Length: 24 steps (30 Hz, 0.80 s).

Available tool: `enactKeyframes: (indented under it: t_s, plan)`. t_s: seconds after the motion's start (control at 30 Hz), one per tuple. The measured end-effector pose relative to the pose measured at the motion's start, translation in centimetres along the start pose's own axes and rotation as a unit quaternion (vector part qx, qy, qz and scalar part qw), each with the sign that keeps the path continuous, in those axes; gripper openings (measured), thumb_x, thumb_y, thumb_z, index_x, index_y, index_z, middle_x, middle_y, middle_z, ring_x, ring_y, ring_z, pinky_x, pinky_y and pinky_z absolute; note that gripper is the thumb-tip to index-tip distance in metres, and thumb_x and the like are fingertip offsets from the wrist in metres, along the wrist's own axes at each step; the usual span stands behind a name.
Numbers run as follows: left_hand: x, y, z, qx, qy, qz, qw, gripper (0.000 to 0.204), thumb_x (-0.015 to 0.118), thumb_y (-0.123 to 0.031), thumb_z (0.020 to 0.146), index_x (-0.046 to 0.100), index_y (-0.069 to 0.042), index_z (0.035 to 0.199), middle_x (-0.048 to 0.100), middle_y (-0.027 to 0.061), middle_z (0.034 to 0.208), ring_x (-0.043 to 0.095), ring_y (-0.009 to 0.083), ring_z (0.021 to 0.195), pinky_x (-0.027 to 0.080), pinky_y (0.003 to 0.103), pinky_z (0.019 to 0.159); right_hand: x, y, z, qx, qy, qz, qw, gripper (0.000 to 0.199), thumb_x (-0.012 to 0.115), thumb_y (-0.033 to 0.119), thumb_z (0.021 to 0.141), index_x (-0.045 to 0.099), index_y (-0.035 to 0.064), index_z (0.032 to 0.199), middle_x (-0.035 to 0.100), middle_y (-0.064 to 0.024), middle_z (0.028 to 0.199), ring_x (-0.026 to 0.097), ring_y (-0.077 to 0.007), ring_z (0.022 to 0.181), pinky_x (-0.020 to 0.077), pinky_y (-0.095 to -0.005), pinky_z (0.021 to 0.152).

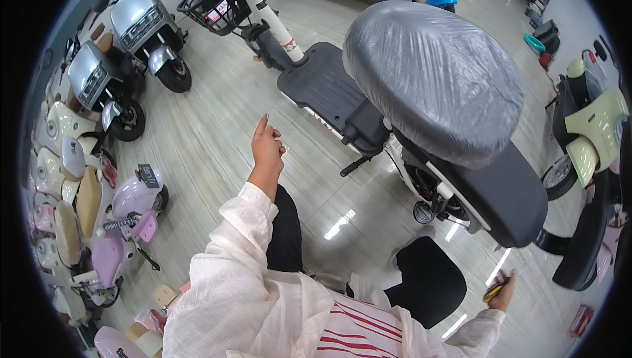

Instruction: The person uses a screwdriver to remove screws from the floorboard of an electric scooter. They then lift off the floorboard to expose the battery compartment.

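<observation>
My left hand is held over the floor, left of an electric scooter's black footboard. Its index finger points forward and the other fingers are curled; a small pale bit shows at them, too small to name. Low at the right, my right hand is closed on a small yellow and black tool, whose kind I cannot make out. The scooter's front seat is wrapped in silvery plastic film, while its long black rear seat is bare. Neither hand touches the scooter.
A black wire basket hangs at the scooter's front, and a pedal juts from its side. Silver scooters and several pastel ones line the left. A pale green scooter stands at the right on the glossy tiled floor.
</observation>
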State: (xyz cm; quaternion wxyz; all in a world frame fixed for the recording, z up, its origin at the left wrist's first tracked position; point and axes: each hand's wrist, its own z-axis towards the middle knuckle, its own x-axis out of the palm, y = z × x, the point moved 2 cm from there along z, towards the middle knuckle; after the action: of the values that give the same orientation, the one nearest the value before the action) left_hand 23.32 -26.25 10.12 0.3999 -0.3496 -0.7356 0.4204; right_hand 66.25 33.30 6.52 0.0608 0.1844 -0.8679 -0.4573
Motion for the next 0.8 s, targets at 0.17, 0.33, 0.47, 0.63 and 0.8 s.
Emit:
enactKeyframes:
  t_s: [0.17, 0.33, 0.47, 0.63, 0.8]
  plan:
    - [-1.5, -3.8, -2.5, 0.020, 0.036, -0.010, 0.999, 0.050, 0.038, -0.009, 0.092, 0.037, -0.018, 0.141, 0.046, -0.0010, 0.075, 0.036, 0.0074, 0.052, 0.035, 0.023, 0.047, -5.8, -11.1, -4.7, 0.118, 0.032, -0.278, 0.953, 0.052, 0.053, 0.053, 0.087, 0.055, 0.0021, 0.076, 0.041, -0.0031, 0.048, 0.042, -0.0177, 0.034, 0.0337, -0.0331, 0.032]
    - [-3.1, -6.1, -6.4, 0.034, 0.067, -0.048, 0.996, 0.048, 0.037, -0.010, 0.093, 0.038, -0.015, 0.141, 0.047, 0.0001, 0.074, 0.036, 0.0077, 0.051, 0.034, 0.023, 0.047, -5.8, -6.9, -14.3, -0.002, 0.101, -0.343, 0.934, 0.045, 0.055, 0.044, 0.089, 0.052, 0.0047, 0.068, 0.045, -0.0041, 0.049, 0.042, -0.0151, 0.035, 0.0337, -0.0289, 0.034]
    - [-5.5, -8.0, -8.3, 0.056, 0.080, -0.082, 0.992, 0.048, 0.037, -0.010, 0.093, 0.037, -0.014, 0.141, 0.046, 0.0002, 0.074, 0.036, 0.0074, 0.051, 0.034, 0.023, 0.047, 0.8, 1.9, -24.6, -0.168, 0.309, -0.252, 0.902, 0.036, 0.057, 0.035, 0.089, 0.050, 0.0048, 0.072, 0.048, -0.0020, 0.055, 0.045, -0.0111, 0.043, 0.0365, -0.0246, 0.041]
    - [-6.0, -9.9, -8.3, 0.092, 0.089, -0.098, 0.987, 0.050, 0.038, -0.011, 0.093, 0.034, -0.013, 0.142, 0.047, -0.0005, 0.075, 0.035, 0.0073, 0.051, 0.031, 0.022, 0.047, 16.6, 1.8, -30.5, -0.162, 0.504, -0.364, 0.766, 0.032, 0.059, 0.035, 0.085, 0.057, 0.0037, 0.087, 0.050, 0.0012, 0.063, 0.047, -0.0065, 0.054, 0.0369, -0.0214, 0.047]
    - [-5.4, -8.6, -4.9, 0.083, 0.078, -0.101, 0.988, 0.047, 0.039, -0.011, 0.093, 0.037, -0.012, 0.140, 0.047, -0.0007, 0.073, 0.035, 0.0073, 0.051, 0.031, 0.022, 0.047, 31.7, -12.8, -25.8, -0.190, 0.495, -0.456, 0.715, 0.031, 0.064, 0.026, 0.083, 0.057, 0.0002, 0.097, 0.058, -0.0068, 0.069, 0.054, -0.0143, 0.059, 0.0413, -0.0309, 0.047]
